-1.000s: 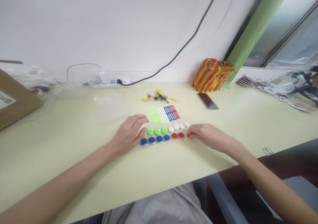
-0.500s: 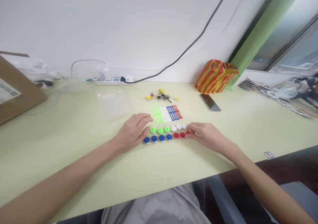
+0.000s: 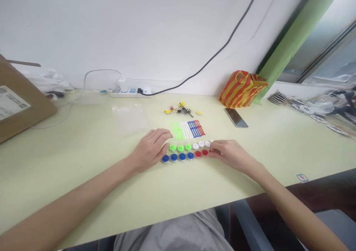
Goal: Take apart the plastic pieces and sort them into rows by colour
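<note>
Two rows of small round pieces with coloured tops stand side by side on the table. Green-topped pieces (image 3: 180, 148) and white-topped pieces (image 3: 201, 144) make up the far row; blue-topped pieces (image 3: 182, 156) and red-topped pieces (image 3: 198, 154) form the near one. At the left end rests my left hand (image 3: 150, 149), its thumb apart from the fingers and by the end green piece, which it partly hides. My right hand (image 3: 226, 152) bends over the right end, thumb and fingertips closed around a mostly hidden red-topped piece. It also covers part of the last white one.
Behind the rows lie green, white, blue and red plastic strips (image 3: 188, 129), then a small heap of black and yellow parts (image 3: 182, 109). A phone (image 3: 236, 117), a striped bag (image 3: 240, 89), a clear plastic sheet (image 3: 130, 118), a power strip (image 3: 128, 93) and a cardboard box (image 3: 25, 106) surround them.
The view has shifted slightly, so everything sits a little lower and further right. Both hands keep their places at the row ends; my right fingers now cover more of the end red-topped piece.
</note>
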Motion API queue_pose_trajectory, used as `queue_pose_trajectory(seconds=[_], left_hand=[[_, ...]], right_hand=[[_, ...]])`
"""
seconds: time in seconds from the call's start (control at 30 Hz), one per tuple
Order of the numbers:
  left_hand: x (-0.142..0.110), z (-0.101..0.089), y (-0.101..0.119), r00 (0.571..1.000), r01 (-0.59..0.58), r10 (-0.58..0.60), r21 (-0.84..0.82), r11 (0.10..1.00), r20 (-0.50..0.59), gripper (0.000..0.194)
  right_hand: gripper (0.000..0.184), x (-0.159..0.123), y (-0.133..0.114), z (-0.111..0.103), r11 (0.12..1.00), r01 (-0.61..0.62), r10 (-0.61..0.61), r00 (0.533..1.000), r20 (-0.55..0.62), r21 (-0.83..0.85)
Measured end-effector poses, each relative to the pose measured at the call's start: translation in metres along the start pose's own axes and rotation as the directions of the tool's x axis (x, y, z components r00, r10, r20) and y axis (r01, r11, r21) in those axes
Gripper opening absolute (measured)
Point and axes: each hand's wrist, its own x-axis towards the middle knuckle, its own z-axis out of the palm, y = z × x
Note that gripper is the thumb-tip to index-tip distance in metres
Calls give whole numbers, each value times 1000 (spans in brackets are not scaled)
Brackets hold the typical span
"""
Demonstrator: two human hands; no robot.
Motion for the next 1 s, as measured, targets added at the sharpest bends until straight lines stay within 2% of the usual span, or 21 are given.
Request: queue_pose_trajectory(seconds=[0.13, 0.23, 0.33, 0.43, 0.5, 0.63, 0.7, 0.83, 0.93, 1.0], left_hand=[[0, 0, 0, 1000, -4, 4, 13, 1000, 4, 22], [-1, 0, 0, 1000, -6, 6, 17, 1000, 7, 21], [-1, -1, 0, 1000, 4, -4, 8, 1000, 6, 22], [-1, -1, 0, 1000, 16, -16, -2, 1000, 2, 23], [-2, -1, 0, 1000, 18, -18, -3, 1000, 1, 23], [-2, -3, 1, 1000, 19, -19, 20, 1000, 7, 23], [-2, -4, 1, 1000, 15, -15, 23, 1000, 7, 23], [-1, -6, 1, 1000, 22, -22, 17, 1000, -2, 24], [-1, -6, 1, 999, 47, -47, 10, 999, 4, 25], [-1, -7, 0, 998, 57, -57, 11, 998, 2, 25]], right_hand=[[26, 3, -1, -7, 1000, 3, -3, 1000, 1, 13], [29, 16, -2, -22, 999, 7, -6, 1000, -30, 41], [31, 47, -3, -38, 996, 22, -14, 995, -95, 82], [23, 94, 1, -42, 996, 39, -24, 986, -163, 86], [16, 131, 8, -34, 997, 66, -60, 984, -167, 29], [25, 198, 28, -7, 1000, -11, 11, 998, -59, 1], [27, 225, 35, 4, 1000, -25, 25, 998, -60, 1], [27, 263, 37, 19, 1000, 10, -10, 998, -57, 6], [28, 281, 33, 26, 999, 45, -44, 998, -51, 12], [21, 289, 31, 31, 998, 56, -55, 997, -48, 21]])
